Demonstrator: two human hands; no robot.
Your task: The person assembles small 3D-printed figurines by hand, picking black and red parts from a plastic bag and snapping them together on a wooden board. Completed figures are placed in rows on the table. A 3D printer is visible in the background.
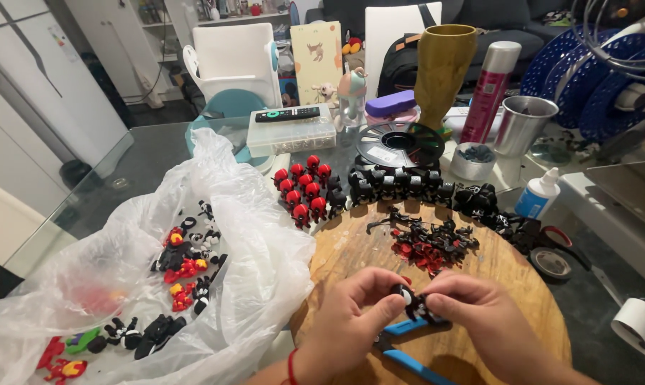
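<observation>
One view only, from the head, looking down and forward over a round wooden board on a glass table. It sits close: both hands fill the bottom edge, cut off at the wrists. Farther up, the view reaches across the table to a white chair beyond.

1. The small black figure is mostly hidden by fingers of the left hand and right hand.
2. Blue-handled pliers lie partly under both hands.
3. At 7 o'clock, the red toy is cut by the edge.
</observation>
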